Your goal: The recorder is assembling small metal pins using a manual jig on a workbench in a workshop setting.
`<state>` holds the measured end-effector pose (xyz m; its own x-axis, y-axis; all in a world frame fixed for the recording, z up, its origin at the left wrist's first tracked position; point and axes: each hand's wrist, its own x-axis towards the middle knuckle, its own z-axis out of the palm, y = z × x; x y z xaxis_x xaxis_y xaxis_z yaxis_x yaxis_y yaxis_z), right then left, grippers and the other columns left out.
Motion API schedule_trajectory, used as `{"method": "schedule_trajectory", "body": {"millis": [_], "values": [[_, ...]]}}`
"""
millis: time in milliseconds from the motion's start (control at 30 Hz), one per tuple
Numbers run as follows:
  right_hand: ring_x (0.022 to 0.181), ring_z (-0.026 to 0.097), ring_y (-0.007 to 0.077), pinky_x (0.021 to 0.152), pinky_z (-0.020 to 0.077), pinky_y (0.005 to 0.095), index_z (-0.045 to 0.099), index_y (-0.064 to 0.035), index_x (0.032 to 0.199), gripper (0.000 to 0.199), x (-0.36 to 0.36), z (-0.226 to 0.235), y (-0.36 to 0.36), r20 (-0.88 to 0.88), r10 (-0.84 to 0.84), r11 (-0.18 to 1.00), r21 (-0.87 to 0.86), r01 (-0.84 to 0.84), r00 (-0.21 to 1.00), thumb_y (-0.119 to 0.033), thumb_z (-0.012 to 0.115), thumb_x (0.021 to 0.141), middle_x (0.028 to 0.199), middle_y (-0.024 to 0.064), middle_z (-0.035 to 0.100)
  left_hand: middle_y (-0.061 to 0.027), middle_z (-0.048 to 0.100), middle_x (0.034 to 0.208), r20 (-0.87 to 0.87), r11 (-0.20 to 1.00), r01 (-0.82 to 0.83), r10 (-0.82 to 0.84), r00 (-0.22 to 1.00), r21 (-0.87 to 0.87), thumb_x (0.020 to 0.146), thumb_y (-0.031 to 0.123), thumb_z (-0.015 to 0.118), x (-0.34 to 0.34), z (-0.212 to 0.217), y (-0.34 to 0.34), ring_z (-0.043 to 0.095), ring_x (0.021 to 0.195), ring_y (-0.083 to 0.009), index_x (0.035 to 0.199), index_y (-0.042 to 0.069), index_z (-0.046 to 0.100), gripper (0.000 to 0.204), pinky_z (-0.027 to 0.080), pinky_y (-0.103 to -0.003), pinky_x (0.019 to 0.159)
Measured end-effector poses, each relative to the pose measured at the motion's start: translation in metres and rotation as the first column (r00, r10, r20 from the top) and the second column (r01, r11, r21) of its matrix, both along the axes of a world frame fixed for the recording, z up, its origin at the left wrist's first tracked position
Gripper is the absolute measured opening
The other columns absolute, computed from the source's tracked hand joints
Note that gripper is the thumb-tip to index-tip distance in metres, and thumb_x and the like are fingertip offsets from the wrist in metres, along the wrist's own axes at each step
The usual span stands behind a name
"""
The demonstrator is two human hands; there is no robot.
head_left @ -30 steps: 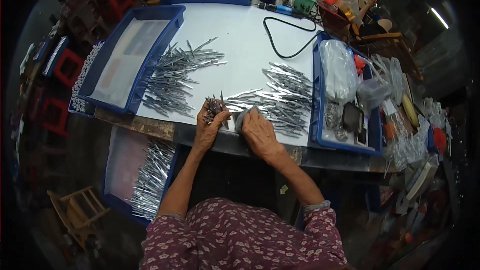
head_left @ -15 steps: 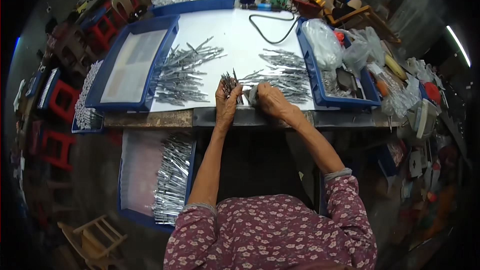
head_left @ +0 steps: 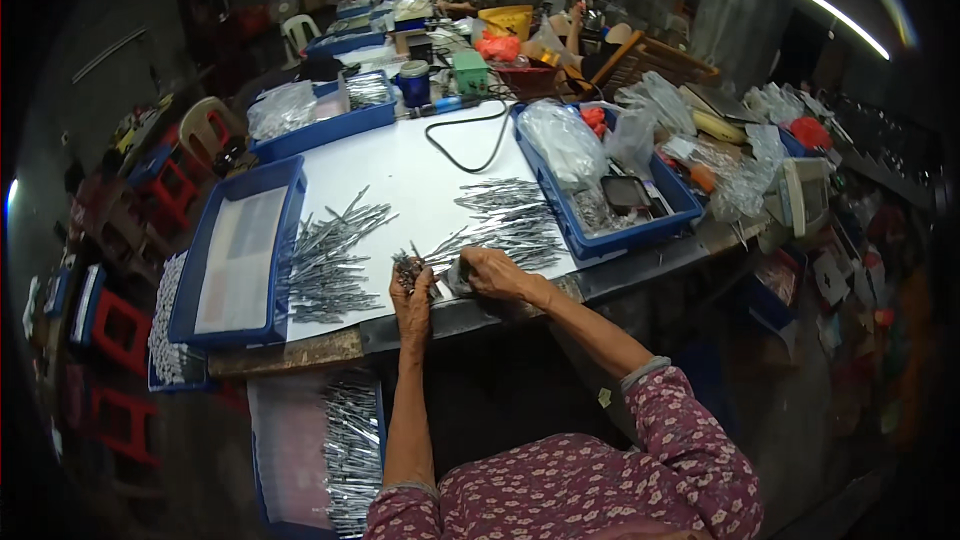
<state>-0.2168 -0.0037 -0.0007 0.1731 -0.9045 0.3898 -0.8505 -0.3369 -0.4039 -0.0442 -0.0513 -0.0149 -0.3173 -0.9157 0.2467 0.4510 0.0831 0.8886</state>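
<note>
The view has swung upward, so that a white chair (head_left: 301, 37), a fan (head_left: 284, 6) and a far blue tray (head_left: 345, 47) have come in at the upper left of the frame. The bench (head_left: 300, 352) now slants, its left end lower in the frame. The left hand (head_left: 410, 300) and right hand (head_left: 495, 275) have shifted lower and further left

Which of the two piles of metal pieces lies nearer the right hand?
The right pile, beside the blue tray holding plastic bags; the left pile lies farther from the right hand.
</note>
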Motion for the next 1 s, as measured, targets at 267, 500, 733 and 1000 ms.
{"method": "schedule_trajectory", "body": {"millis": [267, 500, 733, 1000], "values": [[0.075, 0.053, 0.0387, 0.065, 0.0429, 0.0448, 0.048, 0.0018, 0.086, 0.019, -0.004, -0.009, -0.002, 0.112, -0.033, 0.998, -0.043, 0.038, 0.993, -0.005, 0.050, 0.068, 0.076, 0.0202, 0.053, -0.0028, 0.053, 0.086, 0.089, 0.994, -0.097, 0.091, 0.992, 0.060, 0.085, 0.014, 0.057, -0.004, -0.004, 0.001, 0.055, 0.075, -0.0120, 0.106, 0.004, 0.044, 0.027, 0.044, -0.027, 0.067], [0.080, 0.052, 0.0346, 0.071, 0.0422, 0.0419, 0.052, 0.0026, 0.092, 0.026, -0.009, 0.001, 0.005, 0.255, 0.091, 0.979, 0.154, -0.133, 0.963, -0.015, 0.047, 0.073, 0.083, 0.0197, 0.053, -0.0058, 0.055, 0.089, 0.018, 0.990, -0.101, 0.100, 0.995, 0.093, 0.084, 0.012, 0.057, -0.001, -0.004, 0.004, 0.055, 0.079, -0.0141, 0.116, 0.004, 0.040, 0.037, 0.046, -0.027, 0.070], [0.064, 0.051, 0.0392, 0.057, 0.0416, 0.0455, 0.051, 0.0051, 0.070, 0.020, -0.009, -0.019, -0.005, 0.313, 0.045, 0.992, -0.123, -0.007, 0.949, -0.014, 0.050, 0.067, 0.063, 0.0238, 0.048, -0.0054, 0.055, 0.088, 0.053, 0.997, -0.040, 0.037, 0.998, 0.070, 0.084, 0.010, 0.056, 0.000, -0.009, -0.002, 0.055, 0.075, -0.0137, 0.106, 0.004, 0.047, 0.025, 0.047, -0.027, 0.069], [0.069, 0.056, 0.0303, 0.061, 0.0443, 0.0385, 0.057, 0.0013, 0.081, 0.018, -0.004, -0.023, -0.007, 0.347, -0.023, 0.993, -0.102, 0.062, 0.937, -0.014, 0.050, 0.075, 0.071, 0.0165, 0.055, -0.0046, 0.054, 0.087, 0.051, 0.998, 0.015, -0.018, 0.999, 0.057, 0.082, 0.010, 0.056, 0.002, -0.014, -0.012, 0.053, 0.074, -0.0137, 0.102, 0.003, 0.049, 0.022, 0.044, -0.027, 0.067]]}}
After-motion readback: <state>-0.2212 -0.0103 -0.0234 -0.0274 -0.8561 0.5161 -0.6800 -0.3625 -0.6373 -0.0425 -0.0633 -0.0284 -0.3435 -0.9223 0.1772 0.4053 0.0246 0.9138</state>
